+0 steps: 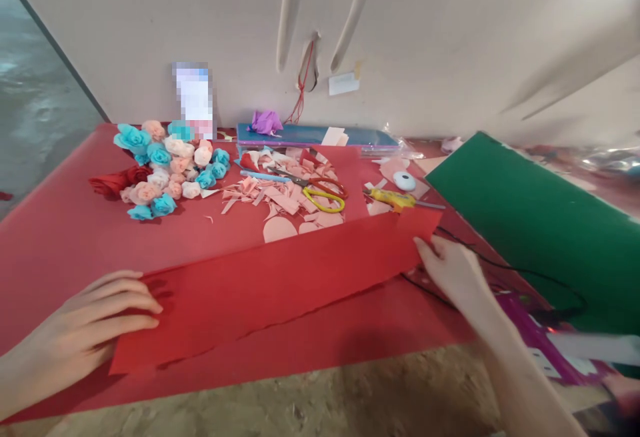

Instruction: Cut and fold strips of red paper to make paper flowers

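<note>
A long red paper strip [280, 280] stretches slantwise across the near part of the red-covered table, its right end higher in the picture. At its left end my left hand [113, 317] grips it, fingers over the top face and thumb hidden. My right hand [447, 260] pinches the lower right corner between thumb and fingers. The strip's near edge is slightly uneven. Just beyond it lie scissors [325, 198] with yellow and red handles, among pink paper scraps [280, 198]. A yellow glue gun [393, 198] rests behind the strip's right end.
Blue, pink and white paper flowers [159, 155] cluster at the back left beside a dark red rolled piece [117, 182]. A phone with a blurred screen [195, 97] leans on the wall. A green sheet [550, 223] covers the right side. A black cable [520, 267] runs near my right wrist.
</note>
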Motion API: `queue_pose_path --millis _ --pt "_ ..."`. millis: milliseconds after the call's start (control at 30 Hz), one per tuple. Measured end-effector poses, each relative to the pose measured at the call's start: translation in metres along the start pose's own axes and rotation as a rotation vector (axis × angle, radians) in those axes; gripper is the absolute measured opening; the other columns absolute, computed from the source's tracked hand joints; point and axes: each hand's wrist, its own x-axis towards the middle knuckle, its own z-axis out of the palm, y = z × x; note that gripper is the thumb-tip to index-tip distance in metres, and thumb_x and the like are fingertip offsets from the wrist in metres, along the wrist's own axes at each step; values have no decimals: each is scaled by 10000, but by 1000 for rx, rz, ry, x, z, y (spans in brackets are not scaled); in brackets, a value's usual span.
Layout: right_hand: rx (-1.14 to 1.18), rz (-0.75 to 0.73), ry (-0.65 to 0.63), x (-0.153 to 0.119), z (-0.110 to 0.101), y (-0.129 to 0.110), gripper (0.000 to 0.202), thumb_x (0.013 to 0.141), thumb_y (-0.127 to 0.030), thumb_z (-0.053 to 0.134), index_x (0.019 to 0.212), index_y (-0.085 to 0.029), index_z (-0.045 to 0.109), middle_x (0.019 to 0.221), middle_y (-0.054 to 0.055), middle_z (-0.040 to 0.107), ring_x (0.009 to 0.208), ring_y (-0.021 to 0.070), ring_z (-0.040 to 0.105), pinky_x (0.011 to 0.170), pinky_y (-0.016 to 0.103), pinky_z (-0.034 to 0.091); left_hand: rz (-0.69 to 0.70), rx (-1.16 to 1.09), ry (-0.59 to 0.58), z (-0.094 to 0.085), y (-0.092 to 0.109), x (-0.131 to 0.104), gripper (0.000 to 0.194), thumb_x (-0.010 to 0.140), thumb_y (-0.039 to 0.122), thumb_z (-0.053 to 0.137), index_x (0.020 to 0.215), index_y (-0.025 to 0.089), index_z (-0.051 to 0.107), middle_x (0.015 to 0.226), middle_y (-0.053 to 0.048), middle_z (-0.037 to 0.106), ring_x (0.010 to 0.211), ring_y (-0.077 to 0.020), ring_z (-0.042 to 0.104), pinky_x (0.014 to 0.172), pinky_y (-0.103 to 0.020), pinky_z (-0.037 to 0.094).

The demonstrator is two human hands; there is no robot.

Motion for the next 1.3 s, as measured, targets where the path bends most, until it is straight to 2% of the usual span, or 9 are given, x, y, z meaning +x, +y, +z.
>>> queue_pose_path --millis 67,133,267,367,500,633,933,1133,1300 --pt "10 -14 131 4 -12 -4 313 836 -312 353 534 -273 280 467 46 474 563 236 556 529 316 376 -39 -120 66 3 14 10 260 828 123 485 832 298 678 814 91 698 836 -118 592 978 -270 381" --pt "31 -62 282 4 -28 -13 324 867 -380 288 558 -282 279 506 61 460 623 265 557 574 348 386 -64 -55 110 12 26 22 267 863 124 465 842 282 679 795 65 690 848 -130 568 1034 -333 314" --pt "65 -376 586 -15 -46 -48 342 901 -361 263 672 -252 491 742 148 594 826 303 598 711 399 444 142 23 15 33 29 47 305 908 114 379 903 228 661 837 14 678 877 -143 551 1051 -410 270" --pt "66 -846 647 -45 -21 -77 267 866 -149 340 934 -156 599 932 146 660 981 255 584 850 372 464 209 55 22 44 21 59 309 921 113 352 887 187 651 832 -9 680 860 -141 562 1058 -426 258" --pt "-16 -1333 469 -83 48 -101 416 758 7 326 1075 -27 593 1112 150 635 1075 231 553 908 361 465 326 139 -11 44 17 59 262 910 73 371 941 129 626 801 -15 700 837 -139 585 1101 -452 172" --pt "-94 -1358 261 -97 85 -105 462 742 -9 344 1150 11 559 1218 181 564 1143 260 505 939 379 455 323 126 -10 37 16 53 274 907 47 356 938 113 620 866 -15 714 869 -141 599 1093 -445 212" --pt "-90 -1361 211 -101 75 -116 497 736 7 286 1161 26 541 1233 199 546 1185 266 469 934 383 467 278 129 83 33 17 49 343 922 68 330 751 167 610 668 49 677 689 -96 567 1040 -374 304" --pt "28 -1417 98 -110 80 -120 505 736 -2 294 1191 28 510 1266 204 515 1227 263 421 945 400 456 227 185 95 32 16 47 342 920 103 381 675 205 597 625 85 644 685 -87 531 1033 -344 279" --pt "57 -1419 101 -110 83 -119 484 733 -1 310 1165 43 524 1251 215 524 1189 289 460 923 421 468 203 213 91 32 16 45 304 898 148 465 639 211 612 618 79 636 685 -94 520 976 -326 330"
